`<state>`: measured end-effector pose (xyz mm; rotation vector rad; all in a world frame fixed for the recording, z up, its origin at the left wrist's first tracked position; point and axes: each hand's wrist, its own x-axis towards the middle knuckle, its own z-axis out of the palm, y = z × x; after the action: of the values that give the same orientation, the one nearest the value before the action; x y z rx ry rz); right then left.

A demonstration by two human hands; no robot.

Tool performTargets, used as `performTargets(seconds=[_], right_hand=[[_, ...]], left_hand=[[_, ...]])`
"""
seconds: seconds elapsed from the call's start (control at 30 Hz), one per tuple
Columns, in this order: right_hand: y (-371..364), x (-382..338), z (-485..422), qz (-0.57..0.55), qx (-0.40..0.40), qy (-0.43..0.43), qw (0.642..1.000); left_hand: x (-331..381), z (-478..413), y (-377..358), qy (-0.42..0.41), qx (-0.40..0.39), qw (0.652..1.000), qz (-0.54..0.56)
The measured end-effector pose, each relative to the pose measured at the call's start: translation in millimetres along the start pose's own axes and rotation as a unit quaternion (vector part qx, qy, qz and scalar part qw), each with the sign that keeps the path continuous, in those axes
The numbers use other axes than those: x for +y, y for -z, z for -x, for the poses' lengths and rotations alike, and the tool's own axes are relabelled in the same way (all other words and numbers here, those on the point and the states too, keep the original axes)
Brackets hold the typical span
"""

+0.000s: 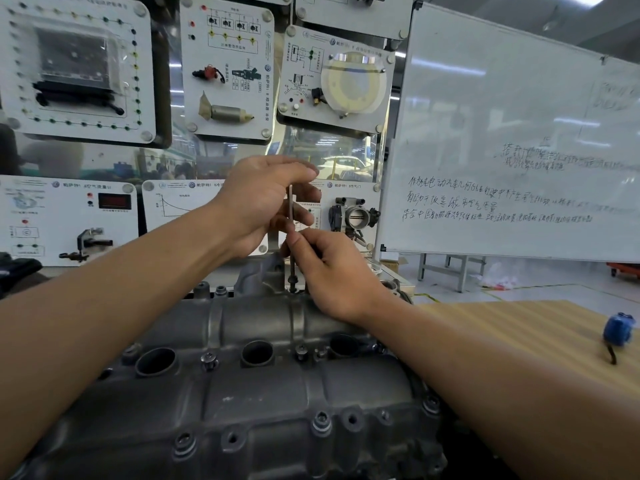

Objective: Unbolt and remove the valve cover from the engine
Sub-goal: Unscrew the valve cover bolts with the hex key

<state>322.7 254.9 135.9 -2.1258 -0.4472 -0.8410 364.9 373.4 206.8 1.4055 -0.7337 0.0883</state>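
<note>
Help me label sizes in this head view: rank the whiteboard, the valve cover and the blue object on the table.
Largest, tied: whiteboard and valve cover, which fill similar areas; the cover is nearer the camera, so they stay unranked.
Smallest: blue object.

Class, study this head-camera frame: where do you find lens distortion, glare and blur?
Head view: wide-angle bending bows the edges of the whiteboard and tilts the wall panels; pale streaks of glare cross the whiteboard; the left hand looks smeared at its fingertips atop the thin tool, while the right hand, pinching the shaft, is sharper; the valve cover is softly lit.
</note>
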Motion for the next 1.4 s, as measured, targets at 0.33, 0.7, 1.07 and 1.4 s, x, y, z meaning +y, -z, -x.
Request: performTargets(seconds=[0.33,0.7,1.07,1.4], right_hand=[[1.3,3.0,-1.6,0.012,0.006,-0.013,1.0],[1.5,0.8,1.2,0.005,0.003,-0.002,1.0],[1.1,1.3,0.3,0.0,-0.003,-0.011,1.0],[0.2,3.3,-1.0,-0.04,0.009,-0.033,0.999]], left_hand=[[4.1,2.6,14.4,0.087,-0.149,0.969,0.176],[0.5,3.3,7.4,0.013,-0.106,0.992,0.067],[3.8,0.3,3.0,0.005,-0.003,0.996,0.086],[5.3,1.5,17.7,0.053,-0.178,0.96,0.207]])
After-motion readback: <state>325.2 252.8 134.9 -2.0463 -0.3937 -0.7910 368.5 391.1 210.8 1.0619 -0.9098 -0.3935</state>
